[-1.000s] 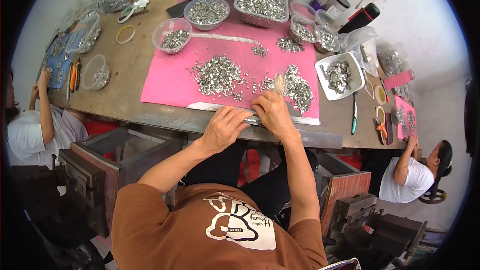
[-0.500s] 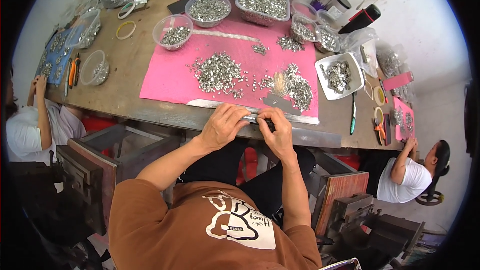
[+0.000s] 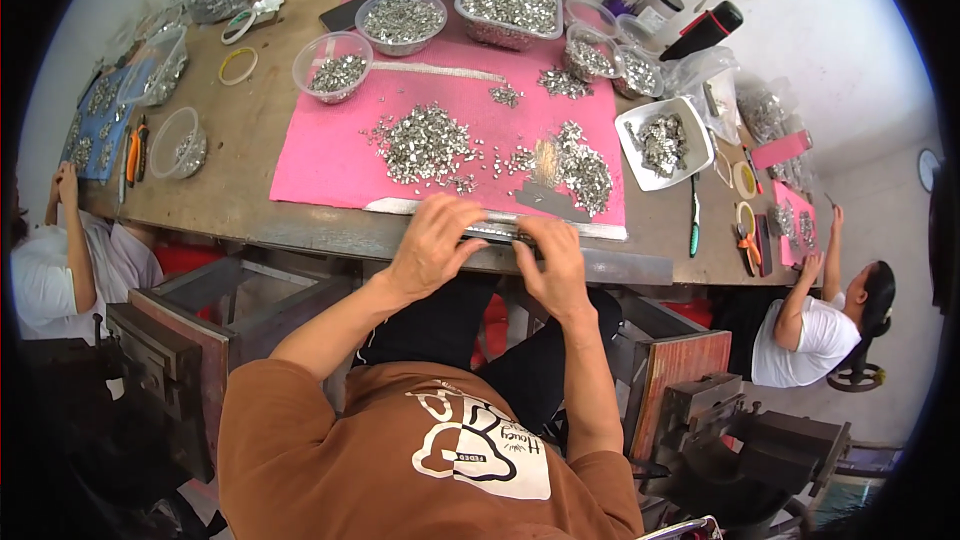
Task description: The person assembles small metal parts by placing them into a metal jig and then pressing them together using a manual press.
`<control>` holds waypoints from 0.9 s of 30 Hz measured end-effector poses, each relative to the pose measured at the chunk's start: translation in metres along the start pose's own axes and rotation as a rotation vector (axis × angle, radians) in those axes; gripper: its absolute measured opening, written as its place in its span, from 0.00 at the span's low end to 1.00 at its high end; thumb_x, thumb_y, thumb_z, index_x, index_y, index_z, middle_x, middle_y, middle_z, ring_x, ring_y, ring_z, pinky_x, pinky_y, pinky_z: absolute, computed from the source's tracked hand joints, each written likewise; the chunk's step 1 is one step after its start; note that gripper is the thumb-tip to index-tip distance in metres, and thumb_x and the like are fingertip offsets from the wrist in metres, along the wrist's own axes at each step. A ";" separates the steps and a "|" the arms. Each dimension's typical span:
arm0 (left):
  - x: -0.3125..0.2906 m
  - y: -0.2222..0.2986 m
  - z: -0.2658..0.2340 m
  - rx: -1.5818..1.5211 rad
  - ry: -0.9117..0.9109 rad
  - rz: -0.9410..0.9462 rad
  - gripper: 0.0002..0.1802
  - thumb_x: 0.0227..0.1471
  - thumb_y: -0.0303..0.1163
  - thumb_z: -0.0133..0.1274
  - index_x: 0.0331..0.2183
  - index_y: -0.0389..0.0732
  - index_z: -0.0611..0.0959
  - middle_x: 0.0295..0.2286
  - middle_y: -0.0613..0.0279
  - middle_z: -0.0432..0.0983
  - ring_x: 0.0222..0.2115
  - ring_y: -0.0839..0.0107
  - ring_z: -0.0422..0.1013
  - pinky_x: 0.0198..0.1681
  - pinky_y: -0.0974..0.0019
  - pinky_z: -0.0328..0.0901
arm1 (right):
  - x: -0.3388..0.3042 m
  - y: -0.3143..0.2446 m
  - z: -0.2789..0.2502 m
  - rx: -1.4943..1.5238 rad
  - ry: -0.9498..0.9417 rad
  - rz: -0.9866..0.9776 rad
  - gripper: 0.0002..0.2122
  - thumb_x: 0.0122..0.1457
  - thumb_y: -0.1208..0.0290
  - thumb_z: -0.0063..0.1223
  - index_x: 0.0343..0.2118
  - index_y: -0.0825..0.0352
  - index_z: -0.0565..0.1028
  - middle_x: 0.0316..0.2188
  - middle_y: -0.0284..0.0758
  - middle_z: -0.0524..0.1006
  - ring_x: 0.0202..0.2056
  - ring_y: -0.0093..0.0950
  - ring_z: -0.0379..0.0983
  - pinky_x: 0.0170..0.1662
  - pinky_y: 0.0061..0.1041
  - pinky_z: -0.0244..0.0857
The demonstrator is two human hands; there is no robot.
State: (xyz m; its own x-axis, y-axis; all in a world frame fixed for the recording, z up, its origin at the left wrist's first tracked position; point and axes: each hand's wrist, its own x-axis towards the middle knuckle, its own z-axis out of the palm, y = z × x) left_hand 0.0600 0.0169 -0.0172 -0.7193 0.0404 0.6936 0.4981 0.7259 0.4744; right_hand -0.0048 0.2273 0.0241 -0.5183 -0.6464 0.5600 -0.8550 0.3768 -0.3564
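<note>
- Two bare hands, ours, at the bench (image 3: pixel 240 210) edge; clock read from the strip, 12 pointing away from us.
- Strip (image 3: pixel 490 231): thin, silvery, lying along the mat's near edge at the clock's centre, between both hands.
- Left hand (image 3: pixel 434 245): 9 o'clock, at the strip's left end; fingers bent over, thumb spread from them. We can't tell if it grips.
- Right hand (image 3: pixel 551 260): 4 o'clock, fingertips at the strip's right end, half curled, a dark bit beside them. Grip hidden, we can't tell.
- Pink mat (image 3: pixel 318 165): under the piles, spreading from 10 to 2.
- Big pile (image 3: pixel 425 145): small silvery pieces, 11 o'clock.
- Second pile (image 3: pixel 585 178): same sort, 2 o'clock; tan bristles (image 3: pixel 546 162) just beside it at 1, grey plate (image 3: pixel 552 203) just nearer us.
- Round tub (image 3: pixel 400 48) at 11, square tub (image 3: pixel 505 38) at 12, both filled with pieces.
- White dish (image 3: pixel 697 150): 2 o'clock, right of the mat, pieces inside.
- Green-tipped tool (image 3: pixel 694 225) and orange pliers (image 3: pixel 747 252): both 3 o'clock, on bench.
- Co-workers in white: one (image 3: pixel 50 270) at 9, another (image 3: pixel 800 340) between 3 and 4, hands at their own mats.
</note>
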 end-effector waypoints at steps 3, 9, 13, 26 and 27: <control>-0.010 -0.008 -0.041 0.247 -0.077 -0.183 0.25 0.47 0.40 0.66 0.46 0.41 0.80 0.44 0.58 0.73 0.45 0.57 0.66 0.50 0.51 0.57 | -0.011 0.005 -0.016 0.276 -0.049 0.387 0.25 0.51 0.79 0.66 0.54 0.70 0.75 0.44 0.40 0.78 0.48 0.37 0.76 0.54 0.31 0.67; -0.014 -0.022 -0.034 0.141 -0.110 -0.162 0.20 0.44 0.37 0.68 0.40 0.43 0.83 0.39 0.59 0.74 0.41 0.59 0.66 0.48 0.55 0.55 | -0.032 0.024 -0.026 0.249 -0.130 0.367 0.25 0.48 0.77 0.70 0.52 0.69 0.75 0.44 0.40 0.77 0.45 0.37 0.76 0.50 0.31 0.70; 0.011 -0.005 -0.013 -0.054 -0.138 -0.178 0.18 0.44 0.27 0.66 0.40 0.40 0.83 0.35 0.58 0.75 0.39 0.57 0.68 0.46 0.56 0.59 | -0.062 0.015 -0.049 0.262 0.016 0.371 0.25 0.47 0.73 0.74 0.49 0.69 0.76 0.38 0.38 0.76 0.35 0.32 0.76 0.40 0.28 0.71; 0.084 0.251 0.285 -1.196 -0.877 -0.008 0.21 0.57 0.24 0.54 0.53 0.38 0.79 0.36 0.62 0.72 0.36 0.72 0.69 0.43 0.69 0.65 | -0.296 -0.091 -0.239 -0.302 0.611 1.081 0.20 0.44 0.69 0.76 0.38 0.69 0.76 0.31 0.34 0.74 0.30 0.25 0.75 0.36 0.25 0.69; 0.077 0.272 0.312 -1.246 -0.903 0.012 0.22 0.58 0.24 0.53 0.54 0.38 0.78 0.38 0.61 0.72 0.38 0.71 0.69 0.45 0.69 0.65 | -0.307 -0.097 -0.241 -0.349 0.706 1.156 0.20 0.43 0.68 0.76 0.36 0.69 0.76 0.30 0.34 0.73 0.29 0.25 0.74 0.35 0.25 0.69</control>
State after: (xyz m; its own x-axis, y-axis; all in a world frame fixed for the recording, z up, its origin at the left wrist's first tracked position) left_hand -0.0105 0.4319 -0.0040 -0.5272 0.7651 0.3697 0.2507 -0.2757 0.9280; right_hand 0.2323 0.5484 0.0669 -0.7351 0.5671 0.3716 0.1512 0.6713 -0.7256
